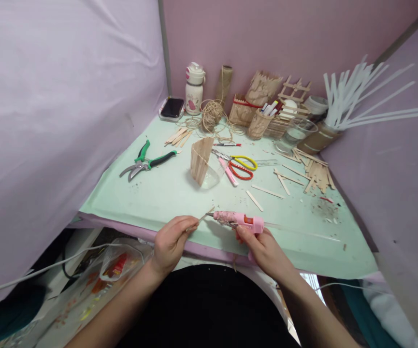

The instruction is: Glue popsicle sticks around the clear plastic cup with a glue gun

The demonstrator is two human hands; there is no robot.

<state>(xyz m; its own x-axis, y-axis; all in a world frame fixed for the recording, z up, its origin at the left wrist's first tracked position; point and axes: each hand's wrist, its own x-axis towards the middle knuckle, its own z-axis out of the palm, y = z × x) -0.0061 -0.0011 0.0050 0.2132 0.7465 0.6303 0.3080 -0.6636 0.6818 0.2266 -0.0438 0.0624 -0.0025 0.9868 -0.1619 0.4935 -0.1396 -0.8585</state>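
Note:
My left hand (174,241) pinches a thin wooden craft stick (206,215) over the near edge of the table. Wrapped round the handle of a pink hot glue gun (239,221) is my right hand (266,249). The gun's nozzle points left and meets the stick, or lies very close to it. A clear glue stick (303,232) juts from the gun's rear. Beyond my hands, a curved piece made of joined craft sticks (200,162) stands tilted against a clear plastic cup (214,178).
Green-handled pruning shears (147,159) lie left. Scissors (243,166) and a pink cutter (228,171) lie mid-table; loose craft sticks (317,174) are at right. At the back stand a twine ball (211,115), a bottle (194,92), a pen cup (258,125) and white glue sticks (350,96).

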